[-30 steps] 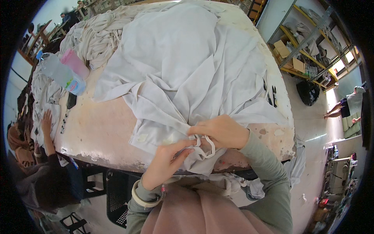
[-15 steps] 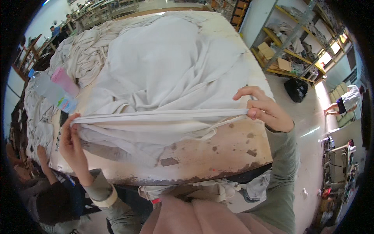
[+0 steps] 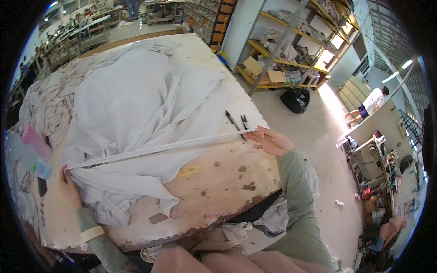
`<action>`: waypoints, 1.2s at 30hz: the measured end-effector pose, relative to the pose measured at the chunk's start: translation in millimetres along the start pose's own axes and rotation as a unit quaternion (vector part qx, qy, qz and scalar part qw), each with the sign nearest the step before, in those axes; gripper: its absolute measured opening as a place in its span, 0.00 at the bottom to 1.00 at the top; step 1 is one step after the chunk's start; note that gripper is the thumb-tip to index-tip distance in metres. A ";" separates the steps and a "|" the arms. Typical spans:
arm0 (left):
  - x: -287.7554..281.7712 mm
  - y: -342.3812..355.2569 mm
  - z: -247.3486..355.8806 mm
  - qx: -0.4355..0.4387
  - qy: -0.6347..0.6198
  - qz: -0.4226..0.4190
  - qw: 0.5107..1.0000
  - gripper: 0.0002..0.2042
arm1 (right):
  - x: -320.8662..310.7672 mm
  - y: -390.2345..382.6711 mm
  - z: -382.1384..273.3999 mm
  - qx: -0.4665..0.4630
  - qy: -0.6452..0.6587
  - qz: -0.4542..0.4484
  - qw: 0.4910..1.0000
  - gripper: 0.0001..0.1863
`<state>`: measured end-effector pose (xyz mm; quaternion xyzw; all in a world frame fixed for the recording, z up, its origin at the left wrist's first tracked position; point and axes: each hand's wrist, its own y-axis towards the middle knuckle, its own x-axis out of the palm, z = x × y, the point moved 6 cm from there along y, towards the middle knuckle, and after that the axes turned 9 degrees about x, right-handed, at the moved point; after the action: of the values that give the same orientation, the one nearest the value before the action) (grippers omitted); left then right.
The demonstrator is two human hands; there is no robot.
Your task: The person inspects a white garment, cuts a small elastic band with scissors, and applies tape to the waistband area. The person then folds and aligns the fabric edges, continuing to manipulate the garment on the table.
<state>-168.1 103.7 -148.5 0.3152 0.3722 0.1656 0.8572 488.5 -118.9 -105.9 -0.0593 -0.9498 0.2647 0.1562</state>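
Note:
My left hand (image 3: 69, 186), at the table's left, and my right hand (image 3: 272, 142), at its right, grip opposite ends of a long folded pale grey fabric edge (image 3: 152, 149), stretched taut between them. More loose cloth (image 3: 141, 91) lies rumpled beyond it on the worn table (image 3: 227, 173). A black pen-like tool (image 3: 231, 118) and small black snips (image 3: 243, 120) lie near my right hand. A pink bottle (image 3: 36, 140), a clear bottle (image 3: 42, 169) and a black flat object (image 3: 42, 186) stand or lie by my left hand.
A pile of cloth (image 3: 41, 100) is at the far left. Metal shelves (image 3: 277, 43) and a black bag (image 3: 295, 101) stand beyond the table. A person (image 3: 371, 102) is at the right, another (image 3: 389, 234) at lower right. A cluttered cart (image 3: 378, 173) lines the walkway.
My hands spread apart from the bunched cloth, pulling its edge into a long band. Since then the view has swung rightward, and the band now slants up toward my right hand.

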 end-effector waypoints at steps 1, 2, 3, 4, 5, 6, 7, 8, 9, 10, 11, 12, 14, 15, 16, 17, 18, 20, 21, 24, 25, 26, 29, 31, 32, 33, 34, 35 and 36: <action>6.9 -0.7 -10.3 -0.025 -0.017 -0.028 0.999 0.12 | -2.8 -2.7 4.4 0.008 0.016 -0.011 1.000 0.16; 9.8 -1.3 -14.7 -0.009 -0.009 -0.036 0.999 0.12 | -4.8 -3.7 8.4 0.016 0.030 -0.023 0.999 0.16; 10.6 -0.6 -19.1 -0.003 0.001 -0.038 0.999 0.12 | -3.0 -4.5 10.6 0.012 0.041 -0.066 0.997 0.16; 10.2 -1.2 -20.8 0.013 -0.001 -0.032 0.999 0.12 | -8.2 -3.6 15.2 0.024 0.059 -0.049 0.997 0.16; 9.5 -0.4 -23.5 0.011 0.002 -0.030 1.000 0.13 | -9.4 -2.0 18.2 0.025 0.073 -0.063 0.995 0.15; 8.7 -1.6 -23.7 0.013 0.005 -0.030 0.999 0.13 | -9.8 -0.5 21.2 0.026 0.084 -0.083 0.993 0.15; 7.7 -2.2 -23.6 0.006 0.002 -0.034 0.999 0.13 | -11.3 0.8 23.1 0.022 0.097 -0.095 0.991 0.15; 6.5 -3.2 -21.9 0.000 0.000 -0.036 0.999 0.13 | -12.1 1.7 24.3 0.018 0.107 -0.112 0.988 0.14; 4.9 -4.4 -18.9 -0.005 -0.006 -0.035 0.999 0.13 | -13.4 2.6 25.1 0.010 0.121 -0.124 0.985 0.14; 3.3 -4.8 -15.0 -0.010 -0.012 -0.035 0.999 0.13 | -19.0 4.5 25.5 -0.010 0.109 -0.089 0.990 0.13; 1.6 -5.3 -11.2 -0.019 -0.026 -0.032 0.999 0.13 | -24.7 5.6 25.3 -0.032 0.099 -0.049 0.993 0.12; 2.0 -5.1 -7.1 -0.025 -0.025 -0.045 0.998 0.13 | -26.3 7.0 24.7 -0.052 0.087 -0.031 0.994 0.12; 2.5 -5.4 -2.0 -0.054 -0.026 -0.069 0.996 0.14 | -34.5 2.8 16.1 -0.132 -0.032 0.096 0.986 0.13; -2.5 -4.2 5.2 -0.018 0.002 -0.038 0.999 0.14 | -32.1 -1.5 9.2 -0.179 -0.091 0.131 0.971 0.13; -7.7 -3.6 11.8 0.020 0.032 -0.010 0.999 0.13 | -30.9 -6.2 7.9 -0.170 -0.151 0.183 0.956 0.13; -10.3 -3.7 11.8 0.009 0.048 0.000 0.999 0.13 | -24.9 -12.0 0.1 -0.189 -0.217 0.205 0.936 0.13; -12.6 -4.0 13.5 0.020 0.059 0.009 0.998 0.12 | -17.4 -15.9 -2.2 -0.164 -0.239 0.188 0.938 0.13; -17.4 -6.3 4.3 -0.043 0.055 0.032 0.997 0.12 | 7.0 -27.5 -4.0 -0.116 -0.303 0.107 0.940 0.13; -20.0 -8.0 -2.6 -0.085 0.027 0.046 0.995 0.12 | 18.5 -34.9 1.1 -0.058 -0.358 0.089 0.927 0.12; -21.5 -11.0 -14.7 -0.142 -0.108 0.088 0.980 0.11 | 104.7 -56.7 26.3 -0.066 -0.476 -0.374 0.793 0.14; -20.1 -11.9 -17.3 -0.159 -0.173 0.104 0.966 0.11 | 120.0 -58.6 44.3 0.027 -0.492 -0.435 0.753 0.15; -18.3 -11.1 -17.4 -0.163 -0.241 0.109 0.950 0.12 | 140.4 -43.5 46.1 -0.075 -0.514 -0.346 0.781 0.14; -14.1 -9.8 -9.2 -0.185 -0.343 0.109 0.914 0.13 | 183.9 2.7 56.6 -0.176 -0.522 -0.076 0.831 0.15; -17.0 -8.0 4.5 -0.188 -0.398 0.107 0.891 0.14 | 227.3 25.1 62.1 -0.316 -0.485 -0.028 0.815 0.16; -24.3 -4.5 15.5 -0.161 -0.405 0.100 0.895 0.14 | 245.8 35.4 70.2 -0.331 -0.504 0.005 0.798 0.16; -30.7 -5.9 26.9 -0.148 -0.403 0.099 0.897 0.15 | 264.9 41.2 75.8 -0.368 -0.507 0.032 0.779 0.16; -38.5 -6.8 40.1 -0.125 -0.390 0.094 0.907 0.15 | 278.7 43.8 75.9 -0.421 -0.502 0.059 0.753 0.16; -47.0 -8.7 51.7 -0.121 -0.396 0.083 0.907 0.15 | 285.4 53.0 74.6 -0.421 -0.503 0.072 0.752 0.15; -57.4 -11.9 62.2 -0.130 -0.418 0.072 0.896 0.15 | 289.5 60.1 69.3 -0.437 -0.499 0.083 0.744 0.15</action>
<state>-159.7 39.1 -93.1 0.2667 -0.0691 0.1270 0.9529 194.2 -44.5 -116.6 -0.0591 -0.8949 -0.1752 -0.4061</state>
